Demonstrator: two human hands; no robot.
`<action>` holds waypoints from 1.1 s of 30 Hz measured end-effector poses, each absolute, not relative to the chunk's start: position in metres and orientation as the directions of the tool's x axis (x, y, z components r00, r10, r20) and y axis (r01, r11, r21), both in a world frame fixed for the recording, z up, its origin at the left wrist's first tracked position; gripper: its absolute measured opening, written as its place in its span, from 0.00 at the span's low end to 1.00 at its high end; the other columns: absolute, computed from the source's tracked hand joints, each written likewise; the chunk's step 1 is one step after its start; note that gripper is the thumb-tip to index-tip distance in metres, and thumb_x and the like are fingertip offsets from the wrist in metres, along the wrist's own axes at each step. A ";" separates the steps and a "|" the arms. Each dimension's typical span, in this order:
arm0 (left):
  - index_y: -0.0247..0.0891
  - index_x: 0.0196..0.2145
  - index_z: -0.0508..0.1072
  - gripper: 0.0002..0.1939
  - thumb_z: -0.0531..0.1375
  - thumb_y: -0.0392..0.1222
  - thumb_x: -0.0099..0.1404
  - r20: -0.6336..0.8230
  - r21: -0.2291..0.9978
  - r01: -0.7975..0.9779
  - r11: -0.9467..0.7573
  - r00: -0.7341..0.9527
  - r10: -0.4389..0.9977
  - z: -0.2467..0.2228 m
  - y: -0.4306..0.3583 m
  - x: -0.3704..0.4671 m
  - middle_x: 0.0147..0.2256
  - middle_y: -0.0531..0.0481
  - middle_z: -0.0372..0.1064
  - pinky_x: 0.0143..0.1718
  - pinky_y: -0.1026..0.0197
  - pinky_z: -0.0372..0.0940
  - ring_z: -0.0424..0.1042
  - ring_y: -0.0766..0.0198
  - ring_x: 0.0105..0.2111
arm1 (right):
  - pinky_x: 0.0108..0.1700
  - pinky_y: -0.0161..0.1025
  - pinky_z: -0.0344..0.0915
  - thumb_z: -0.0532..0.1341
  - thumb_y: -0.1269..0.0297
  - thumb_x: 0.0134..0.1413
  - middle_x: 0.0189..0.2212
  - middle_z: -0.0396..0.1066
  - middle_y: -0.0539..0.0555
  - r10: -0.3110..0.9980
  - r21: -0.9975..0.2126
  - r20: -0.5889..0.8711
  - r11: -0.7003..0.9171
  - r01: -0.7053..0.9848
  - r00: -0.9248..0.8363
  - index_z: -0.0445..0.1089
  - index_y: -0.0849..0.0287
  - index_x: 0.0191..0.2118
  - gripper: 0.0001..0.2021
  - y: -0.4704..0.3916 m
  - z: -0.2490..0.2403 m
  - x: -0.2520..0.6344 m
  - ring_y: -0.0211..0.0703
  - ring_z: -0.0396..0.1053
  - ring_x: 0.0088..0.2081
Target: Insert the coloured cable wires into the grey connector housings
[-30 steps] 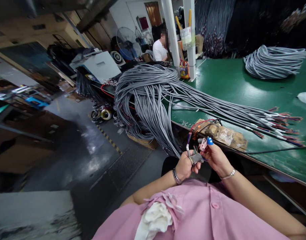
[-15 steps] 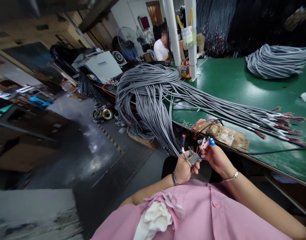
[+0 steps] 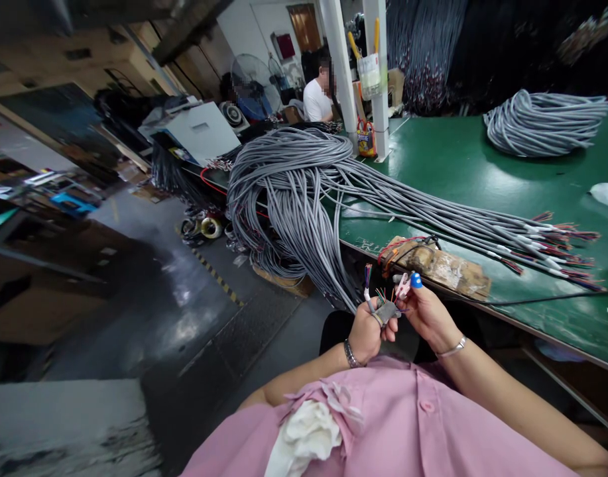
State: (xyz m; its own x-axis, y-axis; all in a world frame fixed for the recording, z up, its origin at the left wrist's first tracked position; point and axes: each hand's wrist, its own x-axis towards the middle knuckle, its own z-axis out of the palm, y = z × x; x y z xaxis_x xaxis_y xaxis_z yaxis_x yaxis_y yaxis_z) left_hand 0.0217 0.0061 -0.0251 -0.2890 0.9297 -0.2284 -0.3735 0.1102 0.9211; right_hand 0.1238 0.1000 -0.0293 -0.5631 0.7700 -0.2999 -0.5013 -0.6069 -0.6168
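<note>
My left hand (image 3: pixel 366 336) is closed around the end of a grey cable (image 3: pixel 370 305) and a flat grey piece (image 3: pixel 386 312), with thin coloured wires (image 3: pixel 368 273) standing up from the cable's tip. More loose wires fan out above the grey piece. Close beside it, my right hand (image 3: pixel 430 321) pinches a small pale pink clip-like piece (image 3: pixel 402 286). A blue cover (image 3: pixel 416 281) sits on the right thumb. The right fingertips are at the wire ends; exactly what they touch is too small to tell.
A large bundle of grey cables (image 3: pixel 294 172) drapes over the edge of a green table (image 3: pixel 433 146). A wooden block (image 3: pixel 447 268) with wires lies at the near edge. Coiled cables (image 3: pixel 542 122) rest behind. Beyond a white post (image 3: pixel 377 126) sits a person (image 3: pixel 315 99).
The whole view has shifted slightly left. My hands have drawn a little closer together, and the cable end has tilted a bit. Both grips stay the same.
</note>
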 end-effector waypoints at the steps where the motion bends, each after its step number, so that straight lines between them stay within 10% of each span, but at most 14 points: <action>1: 0.34 0.25 0.66 0.17 0.60 0.51 0.60 -0.227 0.922 -0.371 0.110 -0.289 0.930 -0.025 0.006 0.022 0.18 0.53 0.67 0.13 0.70 0.48 0.61 0.74 0.11 | 0.25 0.32 0.61 0.69 0.52 0.44 0.26 0.72 0.51 0.772 -0.613 -0.299 -0.606 -0.507 -0.561 0.74 0.60 0.30 0.15 0.100 -0.029 0.123 0.34 0.62 0.23; 33: 0.35 0.24 0.67 0.19 0.60 0.55 0.59 -0.117 0.992 -0.090 0.089 -0.378 0.918 -0.016 0.001 0.020 0.16 0.53 0.65 0.15 0.69 0.55 0.63 0.71 0.13 | 0.26 0.33 0.62 0.68 0.50 0.44 0.28 0.73 0.51 0.782 -0.642 -0.298 -0.588 -0.492 -0.547 0.74 0.58 0.31 0.16 0.104 -0.034 0.123 0.37 0.65 0.27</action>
